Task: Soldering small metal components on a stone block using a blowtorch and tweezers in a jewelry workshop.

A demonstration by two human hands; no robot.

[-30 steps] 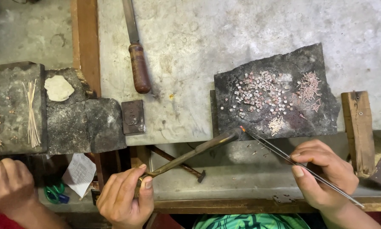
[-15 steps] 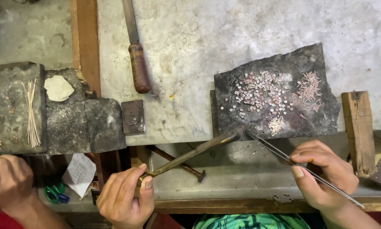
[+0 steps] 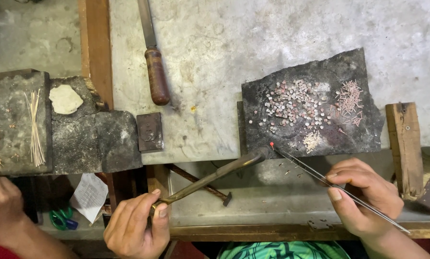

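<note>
My left hand [image 3: 136, 225] grips a brass torch pipe [image 3: 210, 175] whose nozzle reaches the front edge of a dark charred slab [image 3: 363, 129]. My right hand [image 3: 361, 196] pinches long thin tweezers [image 3: 315, 175]; their tip holds a tiny glowing red piece [image 3: 271, 144] right at the nozzle. On the slab lie several small round metal bits [image 3: 291, 105], thin short wire pieces [image 3: 349, 100] and a pale heap of grains [image 3: 311, 141].
A wooden-handled file [image 3: 152, 57] lies on the grey bench. A small dark metal plate [image 3: 149, 132] sits by charred blocks [image 3: 95, 139] with a white lump [image 3: 65, 99] and thin sticks [image 3: 34, 127]. Another person's hand [image 3: 1, 206] rests at bottom left. A wooden block [image 3: 405, 144] stands at right.
The tweezers' tip has shifted slightly and the piece in it now glows red at the nozzle. The other person's hand at left has drawn back a little.
</note>
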